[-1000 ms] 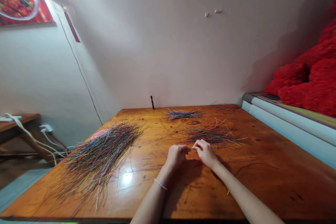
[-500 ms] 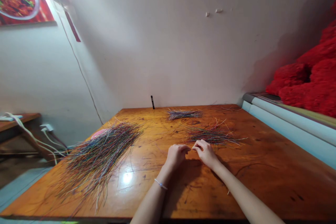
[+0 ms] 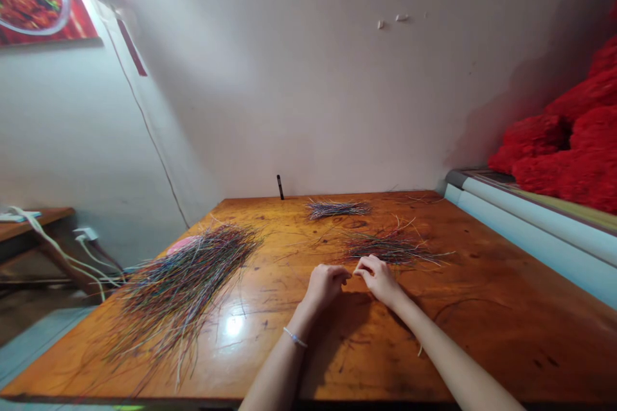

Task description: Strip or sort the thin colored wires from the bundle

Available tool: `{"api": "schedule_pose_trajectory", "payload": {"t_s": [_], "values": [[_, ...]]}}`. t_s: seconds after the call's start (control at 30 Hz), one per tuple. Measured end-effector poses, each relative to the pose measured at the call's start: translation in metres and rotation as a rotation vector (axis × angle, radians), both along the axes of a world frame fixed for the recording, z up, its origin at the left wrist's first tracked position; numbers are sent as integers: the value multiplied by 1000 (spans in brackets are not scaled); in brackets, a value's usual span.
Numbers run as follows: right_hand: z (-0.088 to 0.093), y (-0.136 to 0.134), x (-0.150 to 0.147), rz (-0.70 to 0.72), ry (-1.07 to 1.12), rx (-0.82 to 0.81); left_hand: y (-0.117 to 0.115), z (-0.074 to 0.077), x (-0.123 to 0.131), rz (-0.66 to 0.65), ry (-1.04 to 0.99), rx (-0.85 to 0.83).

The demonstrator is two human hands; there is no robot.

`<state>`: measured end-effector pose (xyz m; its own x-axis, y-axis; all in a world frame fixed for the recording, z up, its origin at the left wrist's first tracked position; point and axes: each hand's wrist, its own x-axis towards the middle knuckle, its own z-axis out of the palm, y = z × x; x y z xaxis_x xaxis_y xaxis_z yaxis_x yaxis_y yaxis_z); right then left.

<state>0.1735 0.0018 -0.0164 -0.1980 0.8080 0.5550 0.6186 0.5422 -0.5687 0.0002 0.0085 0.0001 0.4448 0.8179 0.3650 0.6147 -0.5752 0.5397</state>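
Hardly anything has moved since half a second ago. Left hand (image 3: 328, 282) and right hand (image 3: 378, 277) both bunched at the fingertips, nearly meeting; can't tell what I'm pinching. Looks like fine fingertip work; calls for steadiness. Strand pile (image 3: 393, 249) just beyond my right, stray ends could snag. Bigger heap (image 3: 193, 282) left, small bundle (image 3: 337, 209) farther back.

Glossy, smooth wooden table (image 3: 260, 340), plastic-looking wires (image 3: 187, 286), matt wall (image 3: 308, 90), rough, cloth-like heap (image 3: 592, 141)
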Motion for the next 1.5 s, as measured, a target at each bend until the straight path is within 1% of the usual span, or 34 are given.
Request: {"api": "schedule_pose_trajectory", "payload": {"t_s": [0.07,0.2,0.33,0.53,0.67,0.87,0.93,1.07,1.13,1.23,1.4,1.5], "values": [[0,0,0,0,0,-5,0,0,0,11,-2,11],[1,-1,-1,33,12,-28,-2,2,0,84,24,19],[2,-2,-1,52,11,-33,-2,4,0,130,46,-7],[2,1,0,39,4,9,1,4,-1,-4,-29,-82],[1,1,1,46,3,21,3,2,-2,2,-58,-110],[1,1,3,85,-4,28,8,-1,-6,117,-56,-125],[-1,2,4,65,-7,35,7,0,-6,102,-74,-126],[-4,6,6,19,-3,44,4,2,-3,11,-103,-139],[-5,7,7,14,-2,45,3,3,-2,2,-99,-139],[-5,7,6,17,-2,45,3,5,-3,39,-91,-134],[-3,4,3,58,-13,45,3,10,-5,182,-32,-108],[-3,4,3,62,-15,48,2,12,-5,221,-25,-92]]}}
